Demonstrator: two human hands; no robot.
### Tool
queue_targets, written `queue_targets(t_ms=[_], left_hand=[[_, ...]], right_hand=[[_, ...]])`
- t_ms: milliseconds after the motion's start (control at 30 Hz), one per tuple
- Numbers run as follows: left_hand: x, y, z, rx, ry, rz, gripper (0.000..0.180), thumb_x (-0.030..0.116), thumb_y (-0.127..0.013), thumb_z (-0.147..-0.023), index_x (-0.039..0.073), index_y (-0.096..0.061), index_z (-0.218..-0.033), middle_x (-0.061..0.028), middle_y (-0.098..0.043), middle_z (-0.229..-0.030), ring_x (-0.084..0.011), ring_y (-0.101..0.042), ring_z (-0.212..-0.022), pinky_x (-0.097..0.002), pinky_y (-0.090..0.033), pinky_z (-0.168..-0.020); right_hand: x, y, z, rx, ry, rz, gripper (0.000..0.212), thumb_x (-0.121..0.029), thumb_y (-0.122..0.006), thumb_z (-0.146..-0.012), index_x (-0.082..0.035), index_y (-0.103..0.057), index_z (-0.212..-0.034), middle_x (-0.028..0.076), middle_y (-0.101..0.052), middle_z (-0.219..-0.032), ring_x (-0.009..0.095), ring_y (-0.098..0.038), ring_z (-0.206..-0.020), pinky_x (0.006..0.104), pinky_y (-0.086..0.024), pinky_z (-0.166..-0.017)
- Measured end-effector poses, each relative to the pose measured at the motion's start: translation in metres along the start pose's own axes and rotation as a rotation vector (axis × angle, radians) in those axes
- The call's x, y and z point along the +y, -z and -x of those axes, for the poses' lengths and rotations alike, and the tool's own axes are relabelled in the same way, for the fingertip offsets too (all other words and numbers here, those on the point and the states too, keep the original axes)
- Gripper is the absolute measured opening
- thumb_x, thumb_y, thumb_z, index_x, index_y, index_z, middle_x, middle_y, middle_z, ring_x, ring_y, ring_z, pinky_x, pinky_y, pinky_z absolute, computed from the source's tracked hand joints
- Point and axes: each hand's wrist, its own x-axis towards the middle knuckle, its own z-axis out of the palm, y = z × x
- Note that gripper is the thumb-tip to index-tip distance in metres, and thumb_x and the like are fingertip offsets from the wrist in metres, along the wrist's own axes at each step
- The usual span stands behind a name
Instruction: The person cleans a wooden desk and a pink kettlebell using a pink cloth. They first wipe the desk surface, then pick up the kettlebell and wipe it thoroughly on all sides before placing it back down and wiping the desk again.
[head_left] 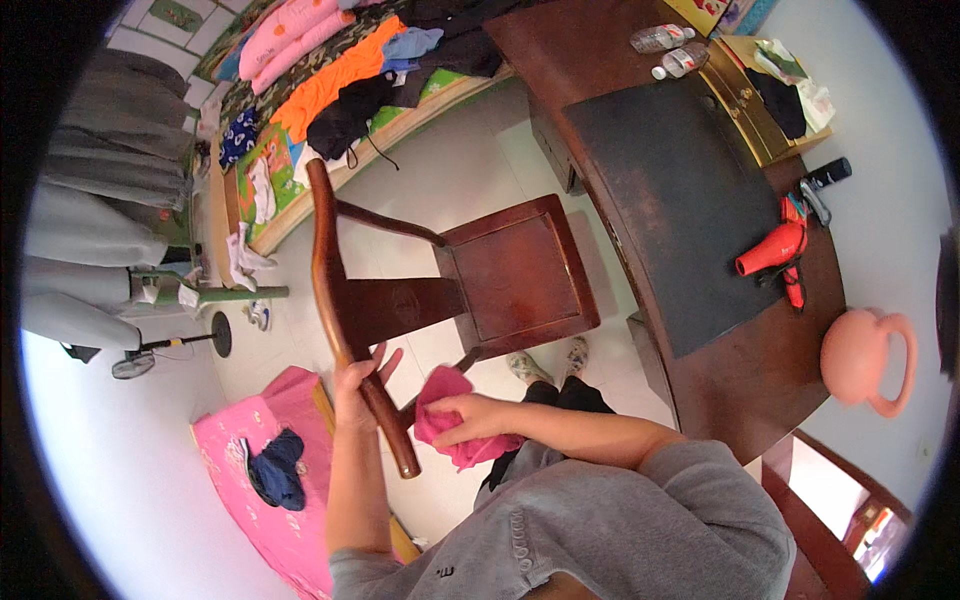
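Note:
A dark brown wooden chair (520,270) with a curved top rail stands before me, its seat toward the desk. My left hand (358,393) grips the top rail near its lower end, some fingers spread behind it. Bunched in my right hand (468,418) is a pink cloth (443,388). That hand is close to the chair's near arm, and the cloth appears to touch the arm; the exact contact is partly hidden.
A dark desk (760,400) on the right carries a red hair dryer (775,248), plastic bottles (662,38) and a gold box (745,100). A pink kettle-shaped object (858,355) is beside it. Clothes cover the bed (300,210); a pink-covered surface (245,420) lies lower left. A fan (135,366) stands left.

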Motion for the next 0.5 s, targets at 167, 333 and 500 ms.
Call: queue_targets(t_ms=[167, 333, 500], left_hand=[[-0.006, -0.077, 0.013, -0.046, -0.028, 0.006, 0.056, -0.007, -0.062, -0.078, 0.006, -0.053, -0.132, -0.0089, -0.057, -0.12, -0.0237, -0.059, -0.108, -0.0556, -0.057, -0.104], [-0.016, -0.122, 0.025, -0.055, -0.067, -0.028, 0.043, -0.005, -0.063, -0.081, 0.005, -0.053, -0.121, -0.0065, -0.062, -0.103, -0.0196, -0.063, -0.091, -0.0552, -0.058, -0.104], [-0.019, -0.132, 0.03, -0.031, -0.091, -0.048, 0.038, -0.005, -0.063, -0.082, 0.006, -0.053, -0.117, -0.0055, -0.06, -0.095, -0.019, -0.063, -0.087, -0.0556, -0.057, -0.105]], right_hand=[[-0.062, 0.01, 0.045, 0.163, -0.18, 0.171, 0.105, -0.061, -0.084, -0.079, 0.007, -0.039, -0.145, 0.029, -0.057, -0.138, 0.034, -0.056, -0.132, 0.0389, -0.045, -0.111], [-0.065, -0.001, 0.086, 0.368, -0.127, -0.125, 0.114, -0.059, -0.086, -0.075, 0.011, -0.035, -0.149, 0.033, -0.052, -0.143, 0.039, -0.054, -0.134, 0.0402, -0.043, -0.113], [-0.078, -0.017, 0.101, 0.482, -0.038, -0.082, 0.112, -0.05, -0.086, -0.078, 0.008, -0.029, -0.155, 0.033, -0.049, -0.148, 0.04, -0.051, -0.139, 0.0416, -0.041, -0.115]])
